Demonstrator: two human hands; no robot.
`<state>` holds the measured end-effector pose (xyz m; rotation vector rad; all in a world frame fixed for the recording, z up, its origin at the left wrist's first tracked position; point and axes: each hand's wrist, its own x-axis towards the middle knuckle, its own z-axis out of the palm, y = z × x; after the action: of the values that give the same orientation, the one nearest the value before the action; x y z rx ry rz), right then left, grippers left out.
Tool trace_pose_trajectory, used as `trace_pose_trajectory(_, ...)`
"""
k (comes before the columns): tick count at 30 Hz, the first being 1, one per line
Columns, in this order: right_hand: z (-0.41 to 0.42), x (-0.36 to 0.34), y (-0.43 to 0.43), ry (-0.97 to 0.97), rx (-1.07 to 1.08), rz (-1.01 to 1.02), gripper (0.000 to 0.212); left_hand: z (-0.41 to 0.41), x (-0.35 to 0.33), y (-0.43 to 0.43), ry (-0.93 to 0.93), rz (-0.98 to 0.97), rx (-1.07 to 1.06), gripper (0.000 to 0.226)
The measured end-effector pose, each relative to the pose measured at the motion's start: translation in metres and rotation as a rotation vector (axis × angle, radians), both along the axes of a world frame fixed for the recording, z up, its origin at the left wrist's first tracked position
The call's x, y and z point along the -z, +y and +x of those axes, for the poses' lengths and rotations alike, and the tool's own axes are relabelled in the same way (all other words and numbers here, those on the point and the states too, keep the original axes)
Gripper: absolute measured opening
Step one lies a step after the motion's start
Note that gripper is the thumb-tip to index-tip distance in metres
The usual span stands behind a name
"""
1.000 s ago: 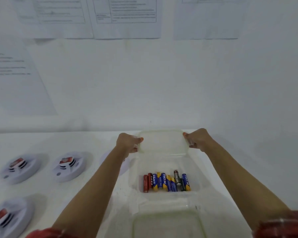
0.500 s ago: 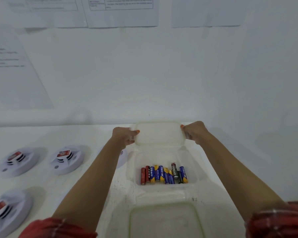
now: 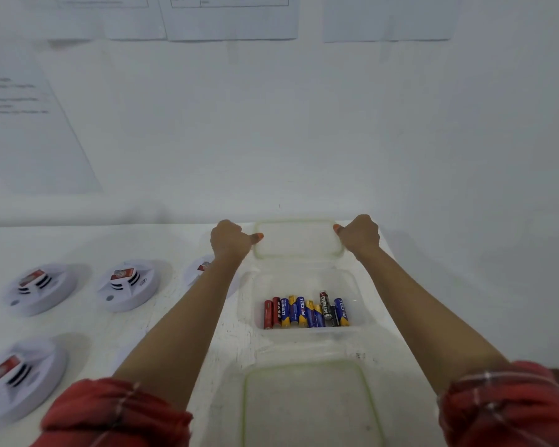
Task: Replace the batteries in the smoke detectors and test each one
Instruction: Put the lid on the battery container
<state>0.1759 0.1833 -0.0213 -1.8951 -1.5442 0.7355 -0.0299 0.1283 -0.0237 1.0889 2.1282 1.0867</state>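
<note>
I see the batteries (image 3: 305, 312) lying in a row in the clear box (image 3: 362, 285), near the middle of the worktop (image 3: 175, 317). Behind it, at the back edge, my left hand (image 3: 228, 241) and right hand (image 3: 360, 235) each pinch one end of the lid (image 3: 297, 240), fingers (image 3: 226, 229) curled. Smoke detectors (image 3: 128, 285) sit by the left edge.

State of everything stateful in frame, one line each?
Lid: off the box, gripped at both ends.
Left hand: grips the lid.
Right hand: grips the lid.
Battery box: open, batteries lying inside.
Near box: lid on, it seems.
Smoke detectors: flat on table, untouched.
</note>
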Motion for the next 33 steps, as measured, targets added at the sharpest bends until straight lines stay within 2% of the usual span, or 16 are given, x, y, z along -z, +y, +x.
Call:
trace_pose_trajectory(3,-0.002,-0.001,-0.005,-0.067,-0.037,0.036,0.022,0.006,0.002,0.001,0.091,-0.017,0.019,0.036)
trace_pose_trajectory(6,0.003,-0.005,-0.004,-0.046,-0.076,-0.032,0.033,0.008,0.003,0.003,0.127,-0.047,0.041,0.042)
trace_pose_trajectory(10,0.002,-0.003,-0.004,0.107,-0.082,-0.06,0.02,0.003,0.005,0.008,0.007,-0.056,0.041,0.027)
trace_pose_trajectory(13,0.001,-0.005,-0.003,0.029,-0.112,-0.072,0.029,0.002,0.003,0.006,-0.044,-0.024,0.072,0.017)
trace_pose_trajectory(14,0.001,-0.008,-0.003,0.001,-0.149,-0.085,0.03,0.003,0.002,0.006,-0.03,-0.024,0.098,0.023)
trace_pose_trajectory(16,0.001,-0.015,-0.002,-0.134,-0.233,-0.096,0.04,0.009,-0.001,0.001,0.135,-0.033,0.202,0.051)
trace_pose_trajectory(18,-0.003,-0.018,0.0,-0.322,-0.334,-0.032,0.05,0.015,-0.004,-0.004,0.306,0.035,0.403,0.053)
trace_pose_trajectory(20,-0.013,-0.019,-0.001,-0.415,-0.478,0.051,0.049,0.018,-0.006,-0.006,0.284,0.014,0.645,0.054)
trace_pose_trajectory(22,-0.023,-0.014,0.0,-0.416,-0.584,0.045,0.046,0.015,-0.007,-0.007,0.312,-0.069,0.794,0.062)
trace_pose_trajectory(26,-0.051,-0.004,0.017,-0.409,-0.681,-0.016,0.048,-0.002,-0.005,0.008,0.44,-0.08,0.8,0.07)
trace_pose_trajectory(29,-0.052,-0.004,0.019,-0.414,-0.653,-0.005,0.048,0.002,-0.008,0.009,0.647,-0.024,0.838,0.07)
trace_pose_trajectory(32,-0.051,-0.004,0.021,-0.379,-0.637,-0.006,0.033,0.01,-0.013,0.005,0.783,0.045,0.853,0.068)
trace_pose_trajectory(33,-0.051,-0.004,0.02,-0.365,-0.639,-0.011,0.034,0.011,-0.014,0.004,0.813,0.056,0.853,0.068)
